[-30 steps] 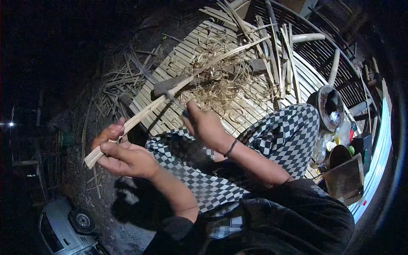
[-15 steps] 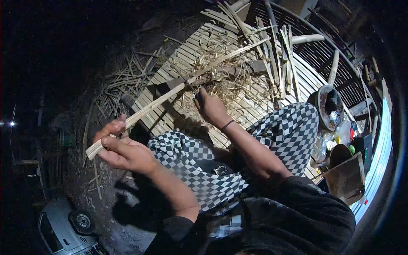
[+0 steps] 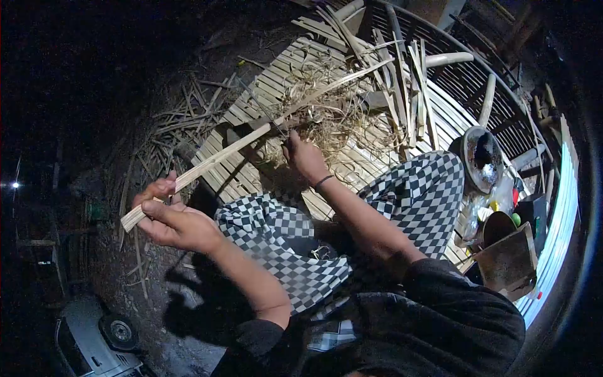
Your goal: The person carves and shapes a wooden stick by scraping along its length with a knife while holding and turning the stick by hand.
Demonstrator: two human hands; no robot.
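Note:
My left hand (image 3: 173, 220) is closed round the near end of a long pale bamboo strip (image 3: 232, 149), thumb on top. The strip slants up and right, across a dark wooden block (image 3: 239, 131). My right hand (image 3: 305, 158) grips the handle of a thin-bladed knife (image 3: 259, 105); its blade crosses the strip near the block. The handle is mostly hidden in my fist. Curly shavings (image 3: 326, 125) lie under and beyond the strip on the slatted bamboo platform (image 3: 276, 72).
Several split strips (image 3: 418, 94) lie at the platform's far side. To the right stand a round metal-like pot (image 3: 483, 159), plastic bags (image 3: 499, 195) and a brown box-like piece (image 3: 507, 264). Cut sticks (image 3: 182, 125) litter the ground at left. A vehicle (image 3: 97, 336) is at lower left.
My right hand has moved up and away along the strip with the knife, most of it in the first half second. My left hand keeps its hold on the strip's end.

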